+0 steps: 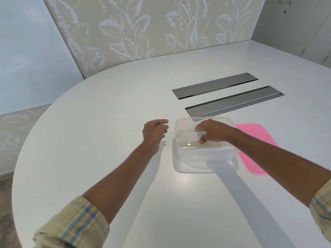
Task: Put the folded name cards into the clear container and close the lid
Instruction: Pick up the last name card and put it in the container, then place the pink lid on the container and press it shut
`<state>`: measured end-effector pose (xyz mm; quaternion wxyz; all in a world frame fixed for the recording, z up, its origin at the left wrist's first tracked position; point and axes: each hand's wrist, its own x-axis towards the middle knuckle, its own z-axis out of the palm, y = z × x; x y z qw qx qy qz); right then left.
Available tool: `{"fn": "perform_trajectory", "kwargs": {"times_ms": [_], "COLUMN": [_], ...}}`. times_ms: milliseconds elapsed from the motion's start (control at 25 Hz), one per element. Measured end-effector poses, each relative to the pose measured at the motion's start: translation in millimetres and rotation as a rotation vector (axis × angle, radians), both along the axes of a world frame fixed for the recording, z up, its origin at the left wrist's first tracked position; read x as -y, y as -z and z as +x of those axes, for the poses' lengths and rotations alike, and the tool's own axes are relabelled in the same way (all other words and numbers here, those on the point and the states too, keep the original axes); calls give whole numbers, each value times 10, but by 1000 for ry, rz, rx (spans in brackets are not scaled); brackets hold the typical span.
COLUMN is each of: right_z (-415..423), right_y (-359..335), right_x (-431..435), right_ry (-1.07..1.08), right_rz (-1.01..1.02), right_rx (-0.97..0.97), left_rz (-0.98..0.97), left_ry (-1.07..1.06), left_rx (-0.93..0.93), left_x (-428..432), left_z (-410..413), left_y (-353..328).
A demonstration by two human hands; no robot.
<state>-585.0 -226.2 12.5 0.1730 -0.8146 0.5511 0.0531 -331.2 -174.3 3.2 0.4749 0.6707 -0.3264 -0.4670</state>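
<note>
A clear plastic container [180, 165] stands open on the white table. My right hand [213, 130] reaches into it from the right and pinches a white folded name card [188, 136] with dark handwriting, held upright inside. Another card with faint writing [206, 153] lies lower in the container. The pink lid [250, 133] lies flat on the table to the right of the container, partly under my right forearm. My left hand [155, 131] hovers just left of the container with loosely curled fingers, holding nothing.
Two long grey cable hatches [215, 85] [234, 101] are set into the white table [89, 131] behind the container. A leaf-patterned wall panel rises beyond the table's rounded far edge.
</note>
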Motion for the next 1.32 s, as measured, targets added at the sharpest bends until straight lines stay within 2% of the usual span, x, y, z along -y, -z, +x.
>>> {"fn": "perform_trajectory", "kwargs": {"times_ms": [240, 440, 640, 840, 1080, 1320], "right_z": [3, -30, -198, -558, -1238, -1873], "right_y": [-12, -128, -367, -678, -804, -514], "right_x": [-6, -44, -108, -223, -454, -647], "right_ry": [-24, 1, 97, 281, 410, 621], "right_rz": [-46, -116, -177, -264, -410, -340], "right_rx": [-22, 51, 266, 466, 506, 505], "left_rz": [10, -95, -281, -379, -301, -126], "left_ry": [-2, 15, 20, 185, 411, 556], "left_rx": [16, 63, 145, 47, -54, -17], "left_x": [-41, -123, -177, -283, -518, -849], "left_z": [-13, -58, -356, -926, -1782, -2488], "left_y": [-72, -185, -474, -740, -742, -329]}}
